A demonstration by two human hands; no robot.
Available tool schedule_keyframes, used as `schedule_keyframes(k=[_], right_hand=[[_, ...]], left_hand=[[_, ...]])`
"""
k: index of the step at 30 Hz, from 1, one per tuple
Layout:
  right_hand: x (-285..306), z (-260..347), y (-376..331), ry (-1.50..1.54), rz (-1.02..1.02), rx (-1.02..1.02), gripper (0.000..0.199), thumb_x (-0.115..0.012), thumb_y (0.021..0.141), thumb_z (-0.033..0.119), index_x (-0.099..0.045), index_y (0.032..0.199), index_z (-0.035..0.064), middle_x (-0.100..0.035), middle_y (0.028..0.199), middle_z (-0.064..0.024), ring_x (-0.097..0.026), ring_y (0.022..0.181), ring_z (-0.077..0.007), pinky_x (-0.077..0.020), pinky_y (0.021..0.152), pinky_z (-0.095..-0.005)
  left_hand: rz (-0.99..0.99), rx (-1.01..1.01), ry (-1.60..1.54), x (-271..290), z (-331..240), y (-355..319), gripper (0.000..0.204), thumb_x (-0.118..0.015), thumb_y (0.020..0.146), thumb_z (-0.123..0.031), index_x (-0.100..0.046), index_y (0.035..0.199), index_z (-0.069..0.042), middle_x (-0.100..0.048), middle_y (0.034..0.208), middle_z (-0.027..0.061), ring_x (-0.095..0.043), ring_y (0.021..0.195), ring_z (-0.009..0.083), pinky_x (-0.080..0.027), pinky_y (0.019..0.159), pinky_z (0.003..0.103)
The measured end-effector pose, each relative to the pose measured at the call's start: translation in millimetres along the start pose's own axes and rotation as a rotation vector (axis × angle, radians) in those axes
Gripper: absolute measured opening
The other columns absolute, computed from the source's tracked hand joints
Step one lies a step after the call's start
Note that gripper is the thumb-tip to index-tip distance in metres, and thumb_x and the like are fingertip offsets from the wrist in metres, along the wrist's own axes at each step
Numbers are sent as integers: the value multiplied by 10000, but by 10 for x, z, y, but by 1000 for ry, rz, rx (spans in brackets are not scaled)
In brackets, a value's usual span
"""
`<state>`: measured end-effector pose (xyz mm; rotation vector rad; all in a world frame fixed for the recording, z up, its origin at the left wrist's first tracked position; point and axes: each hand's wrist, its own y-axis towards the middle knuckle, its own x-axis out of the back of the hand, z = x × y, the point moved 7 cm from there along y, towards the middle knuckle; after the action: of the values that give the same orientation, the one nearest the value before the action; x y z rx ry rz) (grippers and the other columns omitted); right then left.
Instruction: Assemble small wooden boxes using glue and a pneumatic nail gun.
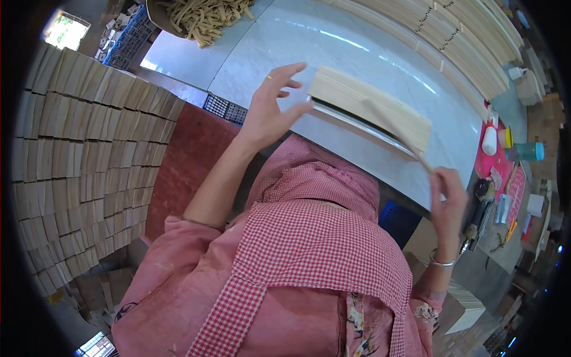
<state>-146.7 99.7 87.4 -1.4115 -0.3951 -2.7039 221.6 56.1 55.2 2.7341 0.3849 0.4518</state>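
Slat [407, 143], thin, apparently wooden, slants blurred across centre-right; from here I'd judge it light, stiff, snappable, best pinched by an end. I see right-hand [449, 193] fingers curled closed around its lower end; the left hand [275, 107] spreads wide, gripping nothing, beside the pale slat stack [348, 90].

The left hand [270, 110] holds thumb [296, 110] and fingers [287, 72] parted above a slanting left forearm [219, 172], while the right hand [448, 193] curls inward, right forearm [442, 265] nearly upright.
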Motion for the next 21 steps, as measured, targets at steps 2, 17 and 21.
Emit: schedule_keyframes(k=[2,17,21], right_hand=[[-237,371,15,10,62,209,170,-701,832,-11,-667,994,31,-645,912,-67,-601,719,-209,-486,659,-304],[-284,188,-39,-2,10,141,172,-698,818,-40,-670,978,14,-629,889,-66,-585,798,-214,-474,739,-299],[-220,13,-21,86,-84,76,162,-690,822,-44,-672,973,13,-639,907,-64,-584,835,-203,-474,776,-297]], left_hand=[[150,14,24,-21,-65,-133,221,-714,875,-57,-721,1093,-24,-651,1011,73,-622,868,194,-501,745,281],[467,-99,196,-68,37,-345,196,-693,843,37,-726,1032,-1,-644,992,77,-601,845,206,-493,728,303],[426,-87,206,-129,74,-279,189,-699,844,37,-728,1027,5,-657,983,76,-609,878,211,-501,761,311]])
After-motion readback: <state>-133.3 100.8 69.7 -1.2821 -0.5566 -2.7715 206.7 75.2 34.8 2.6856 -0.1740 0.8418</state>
